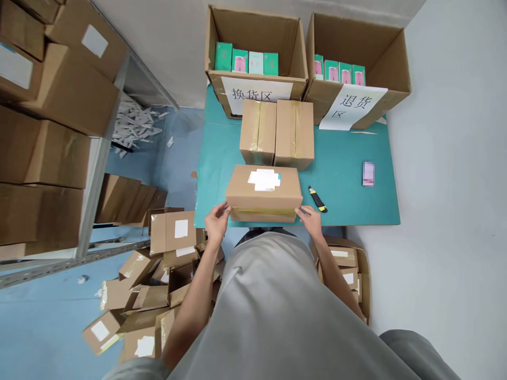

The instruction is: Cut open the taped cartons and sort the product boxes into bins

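Observation:
A sealed cardboard parcel (263, 192) with a white shipping label on top lies at the near edge of the green table (344, 179). My left hand (216, 221) grips its near left corner, fingers curled on the edge. My right hand (310, 219) holds the near right corner the same way. A black and yellow utility knife (317, 199) lies on the table just right of the parcel, close to my right hand.
Two taped boxes (277, 132) stand behind the parcel. Two open cartons (257, 53) (356, 58) with paper signs hold small green and pink boxes. A phone (368, 173) lies at right. Parcels are piled on the floor (150, 285); shelving with cartons (47, 132) stands at left.

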The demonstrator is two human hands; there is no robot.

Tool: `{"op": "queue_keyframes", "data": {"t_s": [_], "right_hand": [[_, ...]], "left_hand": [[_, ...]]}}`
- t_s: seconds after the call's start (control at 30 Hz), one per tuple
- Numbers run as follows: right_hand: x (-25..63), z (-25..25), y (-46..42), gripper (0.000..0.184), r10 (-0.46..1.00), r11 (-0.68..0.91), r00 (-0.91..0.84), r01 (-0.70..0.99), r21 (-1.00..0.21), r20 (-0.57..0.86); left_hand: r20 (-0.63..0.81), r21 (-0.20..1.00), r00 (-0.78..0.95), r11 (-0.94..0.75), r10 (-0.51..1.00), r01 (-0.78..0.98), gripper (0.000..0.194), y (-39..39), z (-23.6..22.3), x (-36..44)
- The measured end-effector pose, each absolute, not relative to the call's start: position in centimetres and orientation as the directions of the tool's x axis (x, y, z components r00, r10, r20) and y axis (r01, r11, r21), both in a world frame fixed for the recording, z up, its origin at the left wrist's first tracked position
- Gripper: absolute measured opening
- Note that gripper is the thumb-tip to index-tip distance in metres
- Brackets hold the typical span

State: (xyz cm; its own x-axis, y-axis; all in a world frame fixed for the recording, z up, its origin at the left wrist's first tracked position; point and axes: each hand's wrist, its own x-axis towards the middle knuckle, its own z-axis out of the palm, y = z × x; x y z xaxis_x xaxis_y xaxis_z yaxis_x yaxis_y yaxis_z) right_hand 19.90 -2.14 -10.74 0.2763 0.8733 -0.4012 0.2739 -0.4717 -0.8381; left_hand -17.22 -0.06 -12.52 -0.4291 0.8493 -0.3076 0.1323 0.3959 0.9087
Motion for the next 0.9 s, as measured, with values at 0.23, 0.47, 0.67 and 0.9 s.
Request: {"op": "queue_keyframes", "data": {"t_s": [0.23,0.47,0.67,0.9], "right_hand": [[20.7,-9.1,-0.4,0.064,0.882,-0.396,0.381,0.279,-0.875,-0.278],[22.4,-12.9,-0.9,0.066,0.873,-0.463,0.341,0.358,-0.811,-0.348],[22.8,-15.2,-3.9,0.057,0.810,-0.585,0.310,0.399,-0.706,-0.497],[20.7,-16.1,-5.6,0.037,0.805,-0.592,0.253,0.398,-0.700,-0.537]], "left_hand": [[-0.272,0.938,-0.456,0.338,0.847,0.069,0.044,1.5,-10.6,-15.5],[-0.389,0.911,-0.464,0.408,0.796,-0.065,0.040,-0.1,-14.1,-15.5],[-0.504,0.828,-0.332,0.556,0.797,0.079,0.038,-2.7,-16.8,-17.4],[-0.543,0.798,-0.238,0.583,0.805,0.152,0.062,-4.4,-17.4,-15.8]]}}
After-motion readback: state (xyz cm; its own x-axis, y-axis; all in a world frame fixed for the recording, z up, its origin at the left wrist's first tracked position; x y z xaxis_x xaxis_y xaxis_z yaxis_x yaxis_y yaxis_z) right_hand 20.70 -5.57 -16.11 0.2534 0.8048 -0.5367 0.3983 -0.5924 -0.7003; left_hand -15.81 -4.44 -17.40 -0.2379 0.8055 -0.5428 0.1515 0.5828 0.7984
